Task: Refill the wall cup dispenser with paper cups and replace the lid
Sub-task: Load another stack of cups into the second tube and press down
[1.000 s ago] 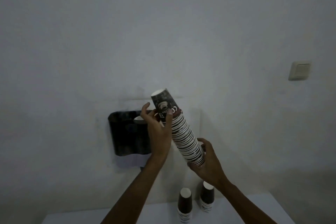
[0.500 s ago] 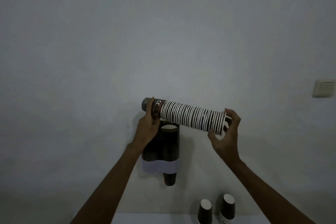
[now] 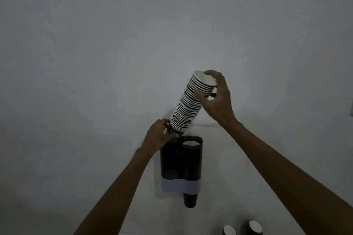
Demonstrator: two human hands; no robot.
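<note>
My right hand gripped the open top of the tilted paper cup stack while my left hand pinched its bottom end just above the dark wall dispenser's left opening

left hand: low, fingers closed | right hand: raised, fingers curled

The cup dispenser hangs on the wall. One cup sticks out under it. The stack of cups leans above its open top. The left hand is at the stack's low end, the right hand at its high end. Two cups stand below, to the right.
</note>
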